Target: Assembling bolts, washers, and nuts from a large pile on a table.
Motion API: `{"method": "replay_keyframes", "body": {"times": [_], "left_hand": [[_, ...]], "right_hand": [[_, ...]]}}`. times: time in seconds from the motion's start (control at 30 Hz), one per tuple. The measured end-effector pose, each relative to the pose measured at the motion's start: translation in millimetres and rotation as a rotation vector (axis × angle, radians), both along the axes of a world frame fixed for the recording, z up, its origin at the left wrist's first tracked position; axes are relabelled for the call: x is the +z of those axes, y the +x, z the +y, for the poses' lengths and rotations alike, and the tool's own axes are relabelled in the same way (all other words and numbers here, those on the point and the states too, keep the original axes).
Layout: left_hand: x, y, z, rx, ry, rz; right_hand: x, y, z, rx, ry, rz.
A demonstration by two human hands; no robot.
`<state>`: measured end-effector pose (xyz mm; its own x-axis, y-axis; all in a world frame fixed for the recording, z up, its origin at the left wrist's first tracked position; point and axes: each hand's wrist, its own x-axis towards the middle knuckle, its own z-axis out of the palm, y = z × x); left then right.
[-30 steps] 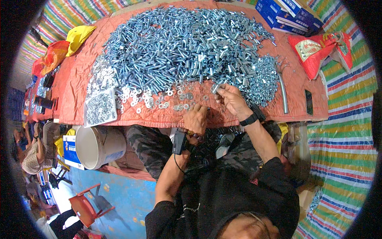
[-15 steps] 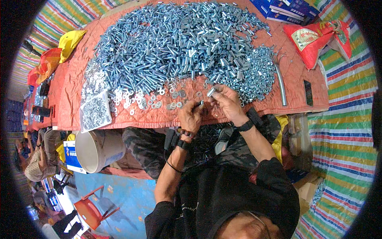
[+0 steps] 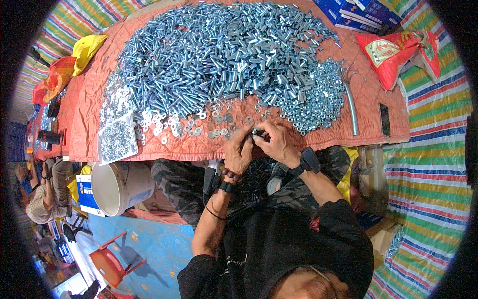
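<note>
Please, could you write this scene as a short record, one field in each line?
left hand: fingers at a small metal part
right hand: pinches the same part
main pile: loose metal sleeves
right of pile: nuts
near left: flat washers; white tray, small metal pieces inside
surface: orange quilted cloth

The cloth (image 3: 85, 122) is coral, the trousers (image 3: 177, 182) seemingly camouflage.

Over at the right end of the worktop (image 3: 371, 107), the red bag (image 3: 406, 57) wears a pale label (image 3: 382, 49) with red characters. The blue boxes (image 3: 367, 16) behind it carry white lettering, too small for me to make out. White print also marks the blue-and-white box (image 3: 87, 195) at lower left, and thin, illegible pale script crosses the black shirt (image 3: 294, 239).
</note>
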<state>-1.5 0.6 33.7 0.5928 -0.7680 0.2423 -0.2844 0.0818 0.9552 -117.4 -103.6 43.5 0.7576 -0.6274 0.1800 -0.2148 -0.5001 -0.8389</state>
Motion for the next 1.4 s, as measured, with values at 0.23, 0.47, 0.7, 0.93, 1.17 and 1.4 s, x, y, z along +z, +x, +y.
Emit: {"method": "replay_keyframes", "body": {"times": [0.23,0.47,0.7,0.93,1.17,1.4], "left_hand": [[-20.8,-5.3,3.6,0.099,0.025,-0.317],[-20.2,-12.0,-12.2,0.100,0.074,-0.474],[-21.2,-14.6,-8.0,0.085,0.075,-0.422],[-20.9,-6.1,-2.6,0.029,0.077,-0.411],[-18.2,-2.8,0.9,-0.022,0.082,-0.410],[-28.3,-2.1,-1.1,-0.012,-0.001,-0.337]], "right_hand": [[13.1,-0.1,-19.5,0.164,-0.043,0.093],[9.7,25.9,-50.4,0.077,-0.160,0.145],[5.9,37.5,-63.8,0.318,-0.388,0.144],[14.0,-0.9,-72.2,-0.055,0.247,0.168],[9.1,2.0,-75.0,-0.089,-0.134,0.167],[-4.8,18.9,-75.1,-0.009,-0.311,0.168]]}}
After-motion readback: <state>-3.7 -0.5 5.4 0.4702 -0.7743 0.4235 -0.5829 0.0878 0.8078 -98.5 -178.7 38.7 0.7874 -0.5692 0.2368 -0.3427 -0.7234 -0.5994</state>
